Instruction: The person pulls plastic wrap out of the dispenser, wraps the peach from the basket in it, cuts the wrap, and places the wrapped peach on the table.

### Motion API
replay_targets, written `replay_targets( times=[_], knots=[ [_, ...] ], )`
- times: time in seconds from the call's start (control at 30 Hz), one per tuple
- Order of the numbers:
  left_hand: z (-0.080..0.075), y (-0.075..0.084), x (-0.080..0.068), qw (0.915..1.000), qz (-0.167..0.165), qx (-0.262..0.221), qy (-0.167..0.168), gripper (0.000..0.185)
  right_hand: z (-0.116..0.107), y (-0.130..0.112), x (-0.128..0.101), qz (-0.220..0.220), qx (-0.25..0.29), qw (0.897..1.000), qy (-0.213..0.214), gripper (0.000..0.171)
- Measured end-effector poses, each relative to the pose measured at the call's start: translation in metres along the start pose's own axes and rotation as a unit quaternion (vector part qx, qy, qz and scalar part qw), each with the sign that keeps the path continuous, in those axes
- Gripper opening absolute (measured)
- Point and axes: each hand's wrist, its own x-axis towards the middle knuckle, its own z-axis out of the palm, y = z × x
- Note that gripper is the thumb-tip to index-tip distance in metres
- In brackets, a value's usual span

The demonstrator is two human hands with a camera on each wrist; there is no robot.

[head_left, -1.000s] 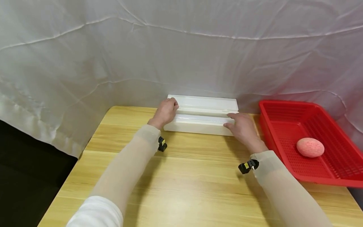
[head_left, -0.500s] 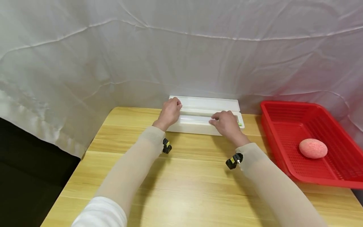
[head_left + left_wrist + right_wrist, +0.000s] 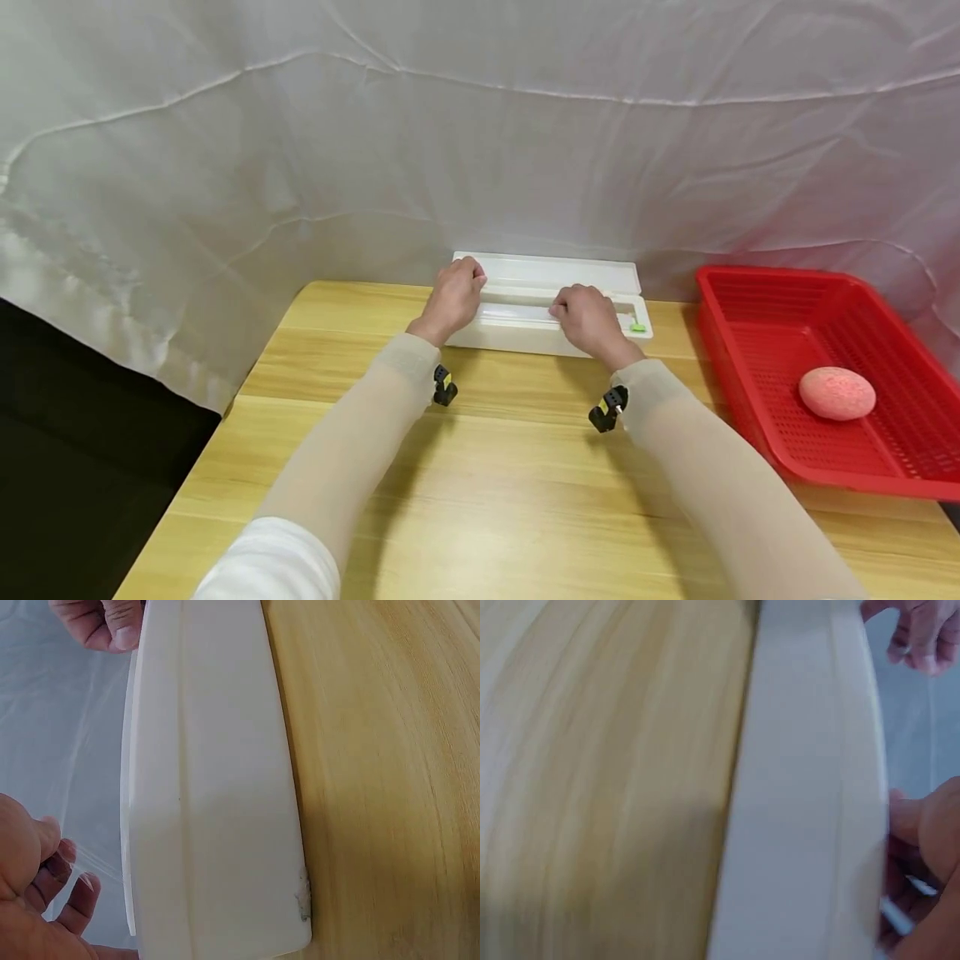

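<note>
A long white dispenser box (image 3: 551, 312) sits at the table's (image 3: 480, 467) far edge against the white sheet. The left hand (image 3: 455, 293) grips its left end, steadying it, while the right hand's (image 3: 588, 317) curled fingers pinch clear film mid-box.

White box on pale wood, red basket alongside.

A plain white box (image 3: 551, 321) with a small green tab (image 3: 638, 327) lies on a light yellow-brown surface (image 3: 487, 467) streaked with wood grain. The red basket (image 3: 757, 367) has a fine mesh pattern and holds a speckled pink ball (image 3: 836, 393). Behind hangs a creased white sheet (image 3: 480, 142); the sleeves (image 3: 352, 442) are beige with white.
</note>
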Motion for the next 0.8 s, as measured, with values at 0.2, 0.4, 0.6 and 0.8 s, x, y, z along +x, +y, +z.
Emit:
replay_targets(
  times=[0.2, 0.4, 0.6, 0.8],
  knots=[
    [-0.001, 0.001, 0.0, 0.9997, -0.006, -0.02, 0.01, 0.019, -0.001, 0.005, 0.004, -0.019, -0.021, 0.999, 0.033, 0.027],
    [-0.003, 0.005, 0.003, 0.9991, 0.004, -0.035, 0.022, 0.019, -0.017, 0.01, 0.006, -0.023, 0.029, 0.999, 0.016, 0.028],
    [-0.003, 0.006, 0.005, 0.999, 0.007, -0.038, 0.022, 0.02, -0.036, 0.028, -0.003, 0.002, 0.075, 0.997, 0.021, 0.035],
    [-0.003, 0.006, 0.003, 0.9989, -0.003, -0.042, 0.02, 0.019, -0.052, 0.048, -0.019, -0.007, 0.033, 0.998, -0.044, 0.036]
  ],
)
